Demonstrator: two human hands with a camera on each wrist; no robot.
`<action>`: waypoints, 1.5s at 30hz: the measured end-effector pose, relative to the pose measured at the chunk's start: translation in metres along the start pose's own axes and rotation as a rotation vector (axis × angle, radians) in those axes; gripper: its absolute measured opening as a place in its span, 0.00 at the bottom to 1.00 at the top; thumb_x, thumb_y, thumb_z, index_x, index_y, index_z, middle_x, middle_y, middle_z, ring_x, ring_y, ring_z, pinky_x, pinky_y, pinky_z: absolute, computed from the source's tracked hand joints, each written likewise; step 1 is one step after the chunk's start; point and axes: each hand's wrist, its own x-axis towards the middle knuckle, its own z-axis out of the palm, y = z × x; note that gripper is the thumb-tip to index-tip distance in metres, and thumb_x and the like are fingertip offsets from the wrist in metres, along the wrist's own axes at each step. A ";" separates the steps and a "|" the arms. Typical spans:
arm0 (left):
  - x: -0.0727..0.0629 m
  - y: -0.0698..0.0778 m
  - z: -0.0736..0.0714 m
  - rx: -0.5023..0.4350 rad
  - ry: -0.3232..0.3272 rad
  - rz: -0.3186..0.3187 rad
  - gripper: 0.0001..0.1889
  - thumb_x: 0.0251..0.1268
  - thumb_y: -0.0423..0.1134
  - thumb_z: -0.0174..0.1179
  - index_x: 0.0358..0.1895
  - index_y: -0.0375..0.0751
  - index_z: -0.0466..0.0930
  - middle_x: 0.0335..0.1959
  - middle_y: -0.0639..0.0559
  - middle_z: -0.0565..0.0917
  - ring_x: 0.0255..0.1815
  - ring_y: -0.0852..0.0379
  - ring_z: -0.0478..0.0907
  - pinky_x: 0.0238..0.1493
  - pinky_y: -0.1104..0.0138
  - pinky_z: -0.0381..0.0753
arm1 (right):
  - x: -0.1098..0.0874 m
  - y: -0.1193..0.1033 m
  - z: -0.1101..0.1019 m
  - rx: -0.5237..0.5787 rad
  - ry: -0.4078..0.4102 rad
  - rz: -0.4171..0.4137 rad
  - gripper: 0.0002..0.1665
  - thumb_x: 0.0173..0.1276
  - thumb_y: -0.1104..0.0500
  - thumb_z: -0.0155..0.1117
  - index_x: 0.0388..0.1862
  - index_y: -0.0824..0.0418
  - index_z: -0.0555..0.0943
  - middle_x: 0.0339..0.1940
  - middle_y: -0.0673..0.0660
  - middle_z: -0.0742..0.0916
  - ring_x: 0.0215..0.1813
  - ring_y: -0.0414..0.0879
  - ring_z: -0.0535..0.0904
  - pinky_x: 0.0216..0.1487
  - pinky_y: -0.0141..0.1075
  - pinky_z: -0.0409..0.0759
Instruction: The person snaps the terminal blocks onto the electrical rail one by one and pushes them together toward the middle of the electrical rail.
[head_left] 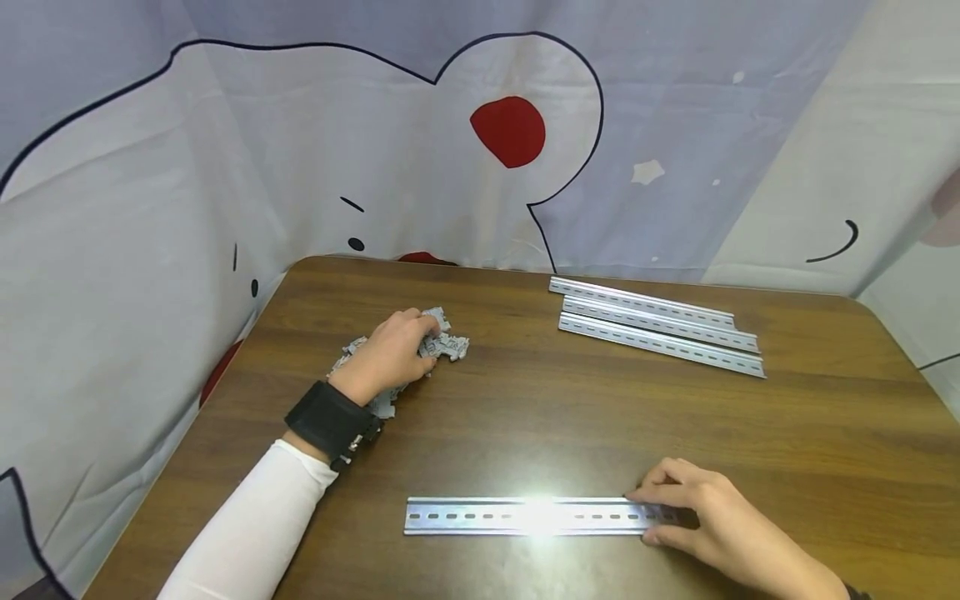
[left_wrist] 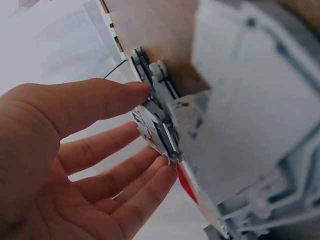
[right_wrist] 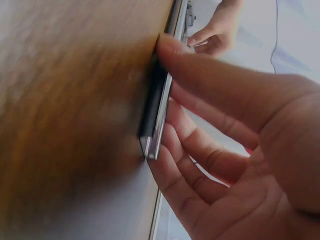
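My left hand (head_left: 390, 354) is over a pile of grey plastic DIN-rail clips (head_left: 450, 346) on the left of the table. In the left wrist view, its thumb and fingertips meet some of the grey pieces (left_wrist: 152, 127); whether they pinch one I cannot tell. My right hand (head_left: 708, 517) grips the right end of a slotted metal DIN rail (head_left: 480, 517), thumb on the near edge and fingers on the far edge. This rail lies crosswise near the front of the table, light glaring off its middle. The right wrist view shows the rail's end (right_wrist: 152, 145) between thumb and fingers.
Three more slotted metal rails (head_left: 660, 342) lie side by side, slanting, at the back right of the brown wooden table (head_left: 510, 417). A printed cloth (head_left: 375, 150) hangs behind the table and along its left side. A black strap (head_left: 330, 421) wraps the left wrist.
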 end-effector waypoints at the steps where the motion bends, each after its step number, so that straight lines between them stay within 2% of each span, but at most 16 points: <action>1: 0.000 0.001 -0.001 0.003 -0.004 -0.003 0.20 0.56 0.35 0.70 0.52 0.34 0.79 0.47 0.39 0.80 0.49 0.44 0.76 0.50 0.54 0.77 | 0.000 0.001 0.000 -0.001 0.010 -0.004 0.24 0.50 0.61 0.80 0.49 0.54 0.86 0.43 0.42 0.81 0.40 0.35 0.78 0.40 0.19 0.71; 5: -0.001 0.002 -0.004 0.006 -0.025 -0.028 0.27 0.58 0.34 0.68 0.61 0.30 0.75 0.52 0.37 0.78 0.54 0.42 0.76 0.54 0.53 0.77 | -0.001 0.006 0.000 -0.038 0.045 0.023 0.26 0.47 0.62 0.81 0.48 0.54 0.86 0.42 0.41 0.80 0.39 0.35 0.77 0.38 0.21 0.70; 8: -0.002 0.002 -0.005 -0.009 -0.042 -0.048 0.30 0.58 0.33 0.67 0.65 0.29 0.71 0.54 0.36 0.76 0.55 0.42 0.76 0.53 0.54 0.78 | -0.001 0.010 -0.001 -0.088 0.068 0.050 0.26 0.46 0.63 0.81 0.47 0.55 0.87 0.41 0.41 0.80 0.37 0.34 0.76 0.37 0.21 0.69; 13: -0.003 0.004 -0.005 -0.025 -0.039 -0.048 0.30 0.58 0.32 0.67 0.65 0.28 0.70 0.55 0.36 0.75 0.52 0.44 0.77 0.49 0.56 0.79 | -0.001 0.016 -0.002 -0.211 0.103 0.059 0.27 0.44 0.63 0.81 0.47 0.55 0.87 0.43 0.41 0.80 0.41 0.33 0.76 0.41 0.20 0.69; 15: -0.003 0.005 -0.005 -0.024 -0.036 -0.048 0.30 0.57 0.30 0.66 0.64 0.28 0.71 0.55 0.37 0.75 0.52 0.44 0.77 0.49 0.56 0.79 | -0.001 0.017 -0.003 -0.260 0.116 0.052 0.23 0.49 0.60 0.80 0.47 0.55 0.87 0.44 0.43 0.80 0.43 0.35 0.76 0.44 0.19 0.69; 17: -0.003 0.006 -0.006 -0.027 -0.039 -0.056 0.29 0.56 0.29 0.66 0.63 0.28 0.72 0.54 0.37 0.75 0.53 0.45 0.77 0.50 0.56 0.79 | 0.000 0.016 -0.004 -0.311 0.130 0.048 0.16 0.61 0.50 0.73 0.46 0.54 0.87 0.45 0.44 0.81 0.45 0.36 0.76 0.45 0.19 0.70; 18: -0.003 0.006 -0.006 -0.033 -0.042 -0.061 0.29 0.56 0.28 0.65 0.63 0.29 0.72 0.55 0.38 0.75 0.53 0.45 0.76 0.51 0.56 0.79 | 0.000 0.015 -0.004 -0.330 0.137 0.042 0.16 0.66 0.46 0.67 0.46 0.54 0.87 0.45 0.45 0.82 0.46 0.37 0.77 0.46 0.20 0.70; 20: -0.003 0.005 -0.006 -0.049 -0.052 -0.072 0.29 0.55 0.27 0.65 0.63 0.29 0.72 0.56 0.38 0.75 0.56 0.44 0.76 0.52 0.55 0.78 | 0.000 0.013 -0.004 -0.373 0.146 0.024 0.23 0.75 0.41 0.51 0.44 0.53 0.87 0.46 0.45 0.82 0.47 0.38 0.77 0.46 0.20 0.71; 22: -0.004 0.004 -0.007 -0.063 -0.065 -0.077 0.28 0.55 0.26 0.64 0.63 0.29 0.72 0.58 0.37 0.75 0.58 0.43 0.75 0.55 0.54 0.77 | 0.000 0.009 -0.005 -0.414 0.148 0.010 0.30 0.79 0.40 0.40 0.41 0.52 0.88 0.44 0.43 0.82 0.46 0.36 0.78 0.46 0.20 0.72; 28: -0.005 0.003 -0.010 -0.093 -0.094 -0.104 0.28 0.57 0.33 0.68 0.61 0.29 0.74 0.59 0.36 0.77 0.62 0.41 0.73 0.59 0.52 0.75 | -0.001 0.008 -0.003 -0.402 0.158 -0.035 0.32 0.80 0.42 0.37 0.37 0.53 0.88 0.38 0.39 0.82 0.38 0.34 0.80 0.40 0.21 0.75; 32: -0.006 0.004 -0.013 -0.091 -0.099 -0.107 0.28 0.56 0.36 0.71 0.61 0.31 0.75 0.57 0.37 0.80 0.60 0.42 0.75 0.58 0.52 0.76 | -0.001 0.013 -0.003 -0.393 0.168 -0.034 0.32 0.79 0.40 0.39 0.35 0.50 0.89 0.36 0.37 0.82 0.34 0.32 0.80 0.35 0.23 0.76; 35: -0.008 0.004 -0.014 -0.086 -0.090 -0.109 0.29 0.55 0.37 0.72 0.61 0.33 0.76 0.56 0.39 0.81 0.58 0.43 0.77 0.56 0.51 0.77 | -0.001 0.015 -0.004 -0.360 0.173 -0.017 0.31 0.77 0.39 0.40 0.33 0.48 0.89 0.34 0.35 0.82 0.33 0.29 0.79 0.33 0.22 0.75; 38: -0.012 0.005 -0.017 -0.092 -0.068 -0.110 0.30 0.54 0.38 0.73 0.62 0.34 0.76 0.55 0.40 0.81 0.56 0.45 0.78 0.54 0.52 0.78 | -0.001 0.014 -0.006 -0.359 0.170 -0.004 0.31 0.77 0.38 0.41 0.34 0.48 0.89 0.36 0.36 0.82 0.35 0.30 0.79 0.36 0.20 0.74; 41: -0.019 0.008 -0.019 -0.099 -0.033 -0.099 0.30 0.53 0.39 0.73 0.61 0.35 0.77 0.54 0.42 0.82 0.52 0.47 0.80 0.51 0.53 0.79 | -0.001 0.011 -0.007 -0.403 0.166 0.004 0.32 0.79 0.39 0.38 0.38 0.51 0.89 0.41 0.41 0.83 0.41 0.35 0.81 0.42 0.22 0.75; 43: -0.025 0.012 -0.022 -0.098 -0.006 -0.086 0.30 0.54 0.39 0.73 0.61 0.35 0.77 0.51 0.43 0.83 0.49 0.48 0.81 0.47 0.54 0.80 | -0.002 0.007 -0.007 -0.462 0.143 0.007 0.34 0.80 0.41 0.34 0.43 0.54 0.88 0.46 0.46 0.85 0.45 0.41 0.82 0.46 0.27 0.78; 45: -0.033 0.016 -0.024 -0.099 0.025 -0.069 0.30 0.54 0.39 0.73 0.61 0.35 0.77 0.50 0.43 0.83 0.48 0.48 0.81 0.46 0.54 0.80 | -0.004 0.002 -0.006 -0.517 0.095 0.005 0.36 0.81 0.43 0.29 0.49 0.59 0.86 0.52 0.53 0.85 0.49 0.47 0.83 0.45 0.33 0.81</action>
